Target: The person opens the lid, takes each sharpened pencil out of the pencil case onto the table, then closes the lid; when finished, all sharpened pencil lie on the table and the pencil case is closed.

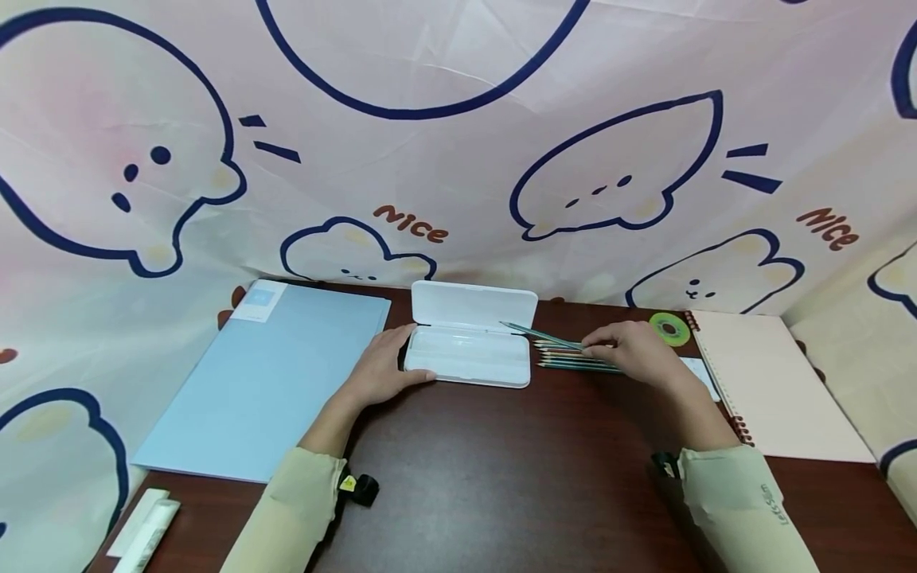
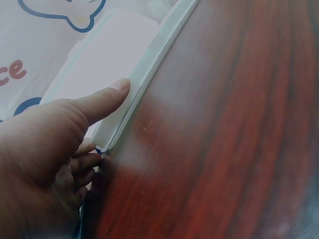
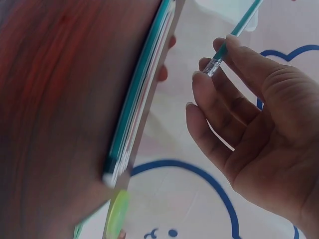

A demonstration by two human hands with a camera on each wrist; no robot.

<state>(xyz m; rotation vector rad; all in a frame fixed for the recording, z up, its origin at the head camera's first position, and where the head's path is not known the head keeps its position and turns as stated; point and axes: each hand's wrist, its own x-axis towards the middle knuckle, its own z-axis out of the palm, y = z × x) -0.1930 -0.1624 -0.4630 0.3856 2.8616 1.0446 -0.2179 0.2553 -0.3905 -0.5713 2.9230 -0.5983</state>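
A white pencil case (image 1: 469, 356) lies with its lid (image 1: 474, 305) raised, and its tray holds no pencils. My left hand (image 1: 383, 366) grips the case's near left corner. In the left wrist view the thumb (image 2: 107, 102) lies along the case's front edge, with the other fingers curled by its left end. My right hand (image 1: 634, 350) pinches a teal pencil (image 1: 537, 332) near its silvery end between thumb and fingers; its tip points left over the case's right side. Below this pencil, several more pencils (image 1: 573, 364) lie side by side on the table.
A light blue folder (image 1: 286, 382) lies to the left, with white boxes (image 1: 146, 529) near the front left. On the right are a spiral sketchbook (image 1: 781, 382), a green round roll (image 1: 669, 329) and a small white card (image 1: 698, 374). A printed curtain (image 1: 466, 175) hangs behind the table.
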